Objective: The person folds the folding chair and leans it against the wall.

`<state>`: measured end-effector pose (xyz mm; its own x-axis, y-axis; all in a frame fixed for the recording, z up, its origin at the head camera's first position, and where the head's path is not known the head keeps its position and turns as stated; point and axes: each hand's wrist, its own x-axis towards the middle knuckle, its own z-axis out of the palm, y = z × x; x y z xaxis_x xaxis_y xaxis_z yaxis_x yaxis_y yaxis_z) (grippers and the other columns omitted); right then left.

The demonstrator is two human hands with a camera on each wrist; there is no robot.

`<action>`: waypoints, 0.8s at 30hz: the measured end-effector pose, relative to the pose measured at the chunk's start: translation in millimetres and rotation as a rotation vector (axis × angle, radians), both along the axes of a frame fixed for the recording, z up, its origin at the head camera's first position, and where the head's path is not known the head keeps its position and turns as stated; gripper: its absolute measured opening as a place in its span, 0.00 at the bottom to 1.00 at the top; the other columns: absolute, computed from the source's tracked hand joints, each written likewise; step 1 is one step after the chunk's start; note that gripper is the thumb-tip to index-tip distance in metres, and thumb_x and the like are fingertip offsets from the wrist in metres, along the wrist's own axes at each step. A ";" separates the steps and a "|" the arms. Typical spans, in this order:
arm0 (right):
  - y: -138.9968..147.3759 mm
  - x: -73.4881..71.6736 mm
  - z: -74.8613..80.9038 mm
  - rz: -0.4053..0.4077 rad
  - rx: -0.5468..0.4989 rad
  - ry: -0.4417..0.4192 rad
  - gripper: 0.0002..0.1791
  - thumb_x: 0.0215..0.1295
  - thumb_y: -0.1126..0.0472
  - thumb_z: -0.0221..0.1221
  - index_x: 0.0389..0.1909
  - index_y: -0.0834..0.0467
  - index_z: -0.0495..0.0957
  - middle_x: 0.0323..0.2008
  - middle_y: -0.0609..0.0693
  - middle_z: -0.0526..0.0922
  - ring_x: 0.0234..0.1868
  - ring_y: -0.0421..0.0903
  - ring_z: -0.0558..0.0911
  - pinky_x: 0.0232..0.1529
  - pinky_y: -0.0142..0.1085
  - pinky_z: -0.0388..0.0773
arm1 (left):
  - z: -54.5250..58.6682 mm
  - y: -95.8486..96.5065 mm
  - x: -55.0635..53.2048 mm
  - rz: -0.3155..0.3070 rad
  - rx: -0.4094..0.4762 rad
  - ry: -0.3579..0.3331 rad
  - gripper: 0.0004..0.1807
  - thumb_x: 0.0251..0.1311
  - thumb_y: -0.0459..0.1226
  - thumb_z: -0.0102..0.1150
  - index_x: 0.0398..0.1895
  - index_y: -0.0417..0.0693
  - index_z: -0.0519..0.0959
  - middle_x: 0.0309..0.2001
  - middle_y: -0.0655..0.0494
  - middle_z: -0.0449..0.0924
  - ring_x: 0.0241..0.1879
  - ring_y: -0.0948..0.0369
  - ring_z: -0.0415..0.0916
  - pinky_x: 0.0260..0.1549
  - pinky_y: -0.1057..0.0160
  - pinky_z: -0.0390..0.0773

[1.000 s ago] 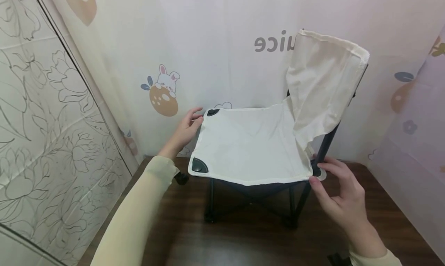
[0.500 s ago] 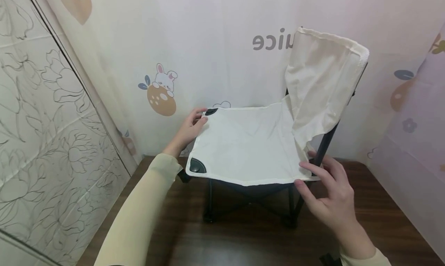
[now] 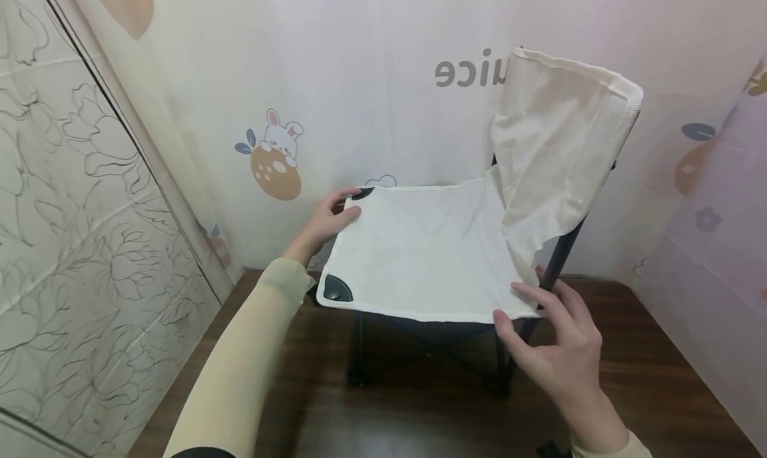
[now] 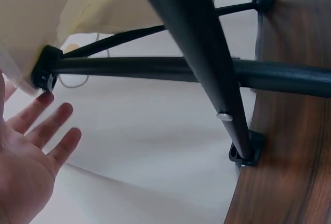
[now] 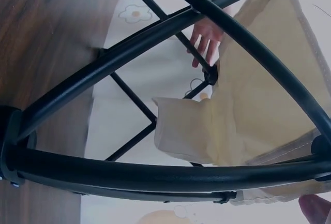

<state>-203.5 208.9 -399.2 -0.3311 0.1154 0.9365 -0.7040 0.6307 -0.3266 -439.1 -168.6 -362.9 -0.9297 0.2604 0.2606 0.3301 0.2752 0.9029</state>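
A folding chair (image 3: 419,245) with a cream fabric seat and dark metal legs stands in the middle of the head view. Its backrest (image 3: 557,132) rises at the right. My left hand (image 3: 326,222) is at the seat's far left corner, thumb over the fabric edge. In the left wrist view, its loosely spread fingers (image 4: 49,123) lie just beneath the dark corner joint (image 4: 46,69). My right hand (image 3: 563,341) holds the near right corner: thumb at the front edge, index finger on the fabric, another fingertip behind the dark back post (image 3: 557,261).
The chair stands on a dark wood-grain surface (image 3: 389,425). A printed curtain (image 3: 383,112) hangs close behind it. Flower-patterned sheeting (image 3: 72,245) closes off the left side, and a pale panel (image 3: 719,265) stands at the right. Crossed leg tubes (image 5: 129,40) show beneath the seat.
My right hand has slid left around the corner onto the seat fabric. My left hand has moved inward over the far left corner. The chair has turned slightly.
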 end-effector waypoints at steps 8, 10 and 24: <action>4.4 -0.1 0.7 -0.043 0.033 0.057 0.30 0.66 0.38 0.68 0.41 0.66 0.91 0.45 0.71 0.88 0.43 0.62 0.83 0.56 0.19 0.70 | -1.7 1.2 -2.3 -0.080 0.051 -0.002 0.27 0.76 0.37 0.66 0.76 0.47 0.76 0.72 0.43 0.75 0.61 0.46 0.80 0.53 0.53 0.84; 4.8 0.3 1.2 -0.044 0.038 0.058 0.30 0.66 0.39 0.67 0.40 0.65 0.91 0.44 0.71 0.87 0.43 0.64 0.80 0.57 0.21 0.69 | -1.9 1.7 -1.4 -0.086 0.045 -0.004 0.28 0.77 0.37 0.65 0.77 0.48 0.75 0.74 0.43 0.74 0.62 0.46 0.79 0.54 0.52 0.84; 4.3 0.2 0.1 -0.048 0.046 0.056 0.30 0.68 0.37 0.67 0.35 0.64 0.90 0.45 0.70 0.87 0.44 0.67 0.79 0.58 0.26 0.67 | -7.1 -2.6 9.6 -0.090 0.051 0.011 0.27 0.79 0.32 0.61 0.78 0.40 0.71 0.71 0.34 0.76 0.58 0.48 0.79 0.48 0.62 0.83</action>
<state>-203.2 213.2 -399.1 -0.2727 0.0868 0.9582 -0.6888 0.6777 -0.2575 -429.5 -171.2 -370.0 -0.9000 0.3291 0.2858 0.3616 0.1976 0.9111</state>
